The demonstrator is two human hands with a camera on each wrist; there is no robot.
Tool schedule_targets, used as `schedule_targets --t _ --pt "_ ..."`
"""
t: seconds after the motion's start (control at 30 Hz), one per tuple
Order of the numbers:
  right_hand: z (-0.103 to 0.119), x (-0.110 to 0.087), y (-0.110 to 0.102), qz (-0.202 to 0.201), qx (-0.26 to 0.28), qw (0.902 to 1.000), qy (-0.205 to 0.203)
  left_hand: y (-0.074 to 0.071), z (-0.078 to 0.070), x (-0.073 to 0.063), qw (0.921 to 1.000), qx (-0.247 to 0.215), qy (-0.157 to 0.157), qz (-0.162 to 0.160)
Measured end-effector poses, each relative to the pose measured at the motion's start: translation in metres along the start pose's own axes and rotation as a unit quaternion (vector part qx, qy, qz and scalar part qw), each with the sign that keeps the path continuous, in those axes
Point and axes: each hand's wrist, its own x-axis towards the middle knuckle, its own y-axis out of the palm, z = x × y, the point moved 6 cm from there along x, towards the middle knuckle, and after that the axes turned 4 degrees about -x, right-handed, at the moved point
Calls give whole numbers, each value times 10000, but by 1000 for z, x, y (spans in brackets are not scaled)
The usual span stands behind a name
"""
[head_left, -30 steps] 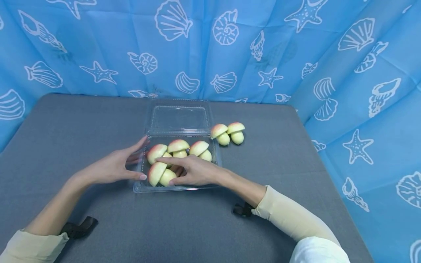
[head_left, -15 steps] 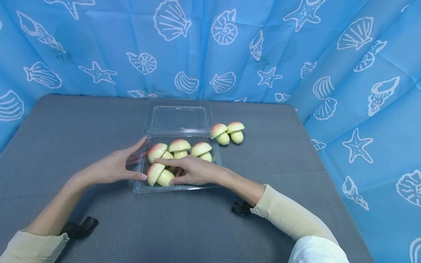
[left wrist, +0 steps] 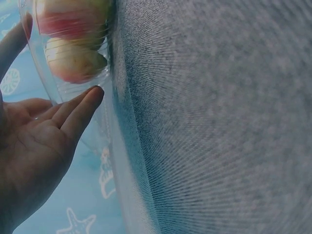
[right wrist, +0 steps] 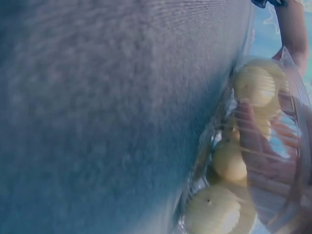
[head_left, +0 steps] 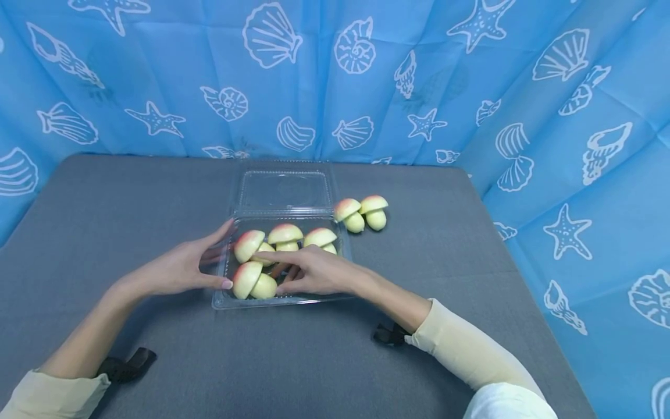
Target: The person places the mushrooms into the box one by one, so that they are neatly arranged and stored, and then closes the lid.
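Observation:
A clear plastic clamshell box (head_left: 342, 233) lies with its lid (head_left: 285, 186) folded back. In it are several pale yellow-green, red-blushed mushroom-shaped pieces; one (head_left: 253, 281) lies at the front left, others (head_left: 285, 235) behind it. My left hand (head_left: 180, 265) spreads thumb and fingers along the box's left side; in the left wrist view its fingers (left wrist: 80, 114) are straight beside the wall. Inside the box, my right hand (head_left: 316, 270) has its thumb beside the front-left piece's stem and its index finger over the back-left piece (head_left: 249, 245). The right wrist view shows these fingers (right wrist: 251, 129) through the plastic.
Two more mushroom-shaped pieces, one (head_left: 349, 214) close to the box's right rim and another (head_left: 374, 211) beside it, lie on the grey cloth-covered table (head_left: 429, 244). A blue curtain (head_left: 324, 87) with white sea shells hangs behind and to the right.
The front-left piece has shifted slightly left in the box. My right thumb and index finger have drawn a little to the right, off its stem. My left hand stays where it was.

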Motion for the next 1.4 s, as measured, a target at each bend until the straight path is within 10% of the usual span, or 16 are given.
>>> schedule_targets --t 1.4 --pt "-43 -74 -89 -1734 642 9828 -30 3 3 3 10000 94 -4 -5"
